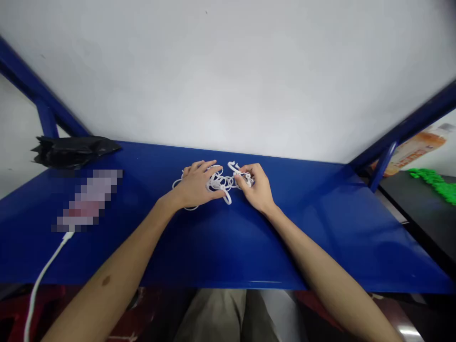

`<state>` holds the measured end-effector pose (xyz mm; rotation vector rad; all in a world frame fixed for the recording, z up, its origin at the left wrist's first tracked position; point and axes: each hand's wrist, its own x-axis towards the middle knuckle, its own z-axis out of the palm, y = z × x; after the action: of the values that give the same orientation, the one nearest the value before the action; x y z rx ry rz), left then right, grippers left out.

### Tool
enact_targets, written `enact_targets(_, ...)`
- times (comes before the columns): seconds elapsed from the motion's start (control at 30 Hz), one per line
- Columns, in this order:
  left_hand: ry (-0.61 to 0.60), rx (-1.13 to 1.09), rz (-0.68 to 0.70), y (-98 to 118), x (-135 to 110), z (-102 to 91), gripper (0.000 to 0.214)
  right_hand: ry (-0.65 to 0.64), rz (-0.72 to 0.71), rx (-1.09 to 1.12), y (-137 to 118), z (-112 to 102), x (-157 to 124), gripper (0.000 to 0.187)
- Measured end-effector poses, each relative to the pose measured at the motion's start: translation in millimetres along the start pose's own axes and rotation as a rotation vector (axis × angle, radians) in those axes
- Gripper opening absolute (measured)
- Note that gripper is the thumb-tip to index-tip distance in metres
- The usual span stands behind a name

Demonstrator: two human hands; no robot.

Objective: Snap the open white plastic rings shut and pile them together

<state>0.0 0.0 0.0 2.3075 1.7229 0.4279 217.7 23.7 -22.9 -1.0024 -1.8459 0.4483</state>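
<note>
A tangled pile of thin white loops, like plastic rings or cord, lies on the blue tabletop. My left hand rests over the left part of this pile with its fingers spread, hiding some of the loops. Just right of it, my right hand is closed, thumb and forefinger pinched at the pile's right end. From that pinch a curved white piece with small knobbed ends sticks out. Exactly what kind of item the white pieces are is too small to tell.
Left on the table are a blurred-out flat object with a white cable and a black plastic bag. Blue frame bars flank the table. At right stand an orange-labelled bottle and a green heap.
</note>
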Motion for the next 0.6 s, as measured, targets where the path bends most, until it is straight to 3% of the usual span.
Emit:
enact_targets(0.1,-0.037,0.079,0.033,-2,3,15.6,0.08,-0.087,-0.038,-0.012,2,5,-2,0.023)
enact_targets(0.23,0.066,0.079,0.098,-8,7,24.2,0.052,-0.196,-0.07,-0.071,6,9,-6,0.036)
enact_targets(0.37,0.137,-0.045,0.119,-5,9,19.1,0.031,-0.301,-0.046,-0.112,5,10,-8,0.048)
enact_targets(0.5,0.211,-0.266,0.111,-1,7,8.0,0.03,-0.371,-0.031,-0.154,4,9,-8,0.048)
enact_targets(0.6,0.293,-0.396,0.024,0,6,0.1,0.027,-0.362,-0.032,-0.175,4,9,-7,0.043)
